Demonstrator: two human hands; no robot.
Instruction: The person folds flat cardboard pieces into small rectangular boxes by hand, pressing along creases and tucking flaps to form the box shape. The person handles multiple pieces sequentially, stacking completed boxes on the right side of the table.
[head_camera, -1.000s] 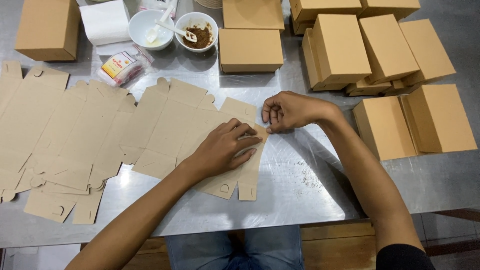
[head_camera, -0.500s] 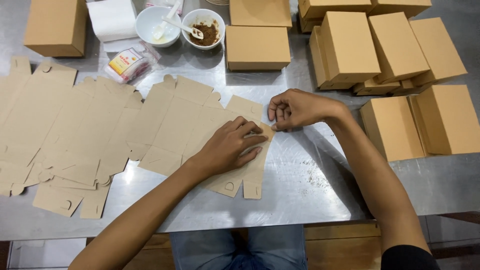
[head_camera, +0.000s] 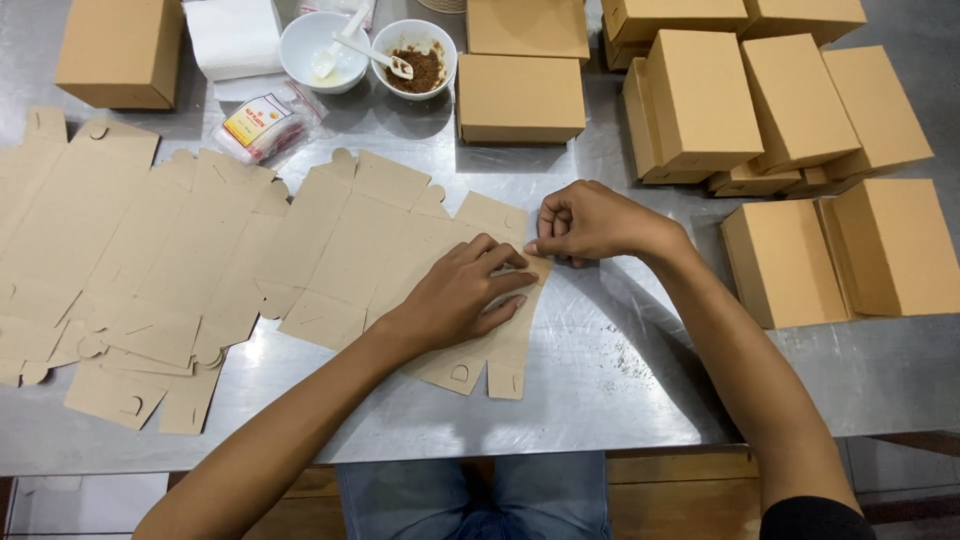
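A flat, unfolded brown cardboard box blank (head_camera: 400, 235) lies on the steel table (head_camera: 600, 390) in front of me. My left hand (head_camera: 455, 295) presses flat on it with fingers spread. My right hand (head_camera: 585, 222) pinches the blank's right edge flap between thumb and fingers, just right of the left hand. More flat blanks (head_camera: 130, 260) overlap in a row to the left.
Folded brown boxes (head_camera: 790, 110) are stacked at the back right, two more (head_camera: 520, 95) at back centre, one (head_camera: 120, 50) at back left. Two white bowls (head_camera: 415, 55) with spoons, a white paper stack (head_camera: 232, 35) and a small plastic packet (head_camera: 265, 122) sit at the back.
The two hands have barely shifted on the blank; the view has tilted slightly. My right hand's fingers have closed a little more on the flap edge.
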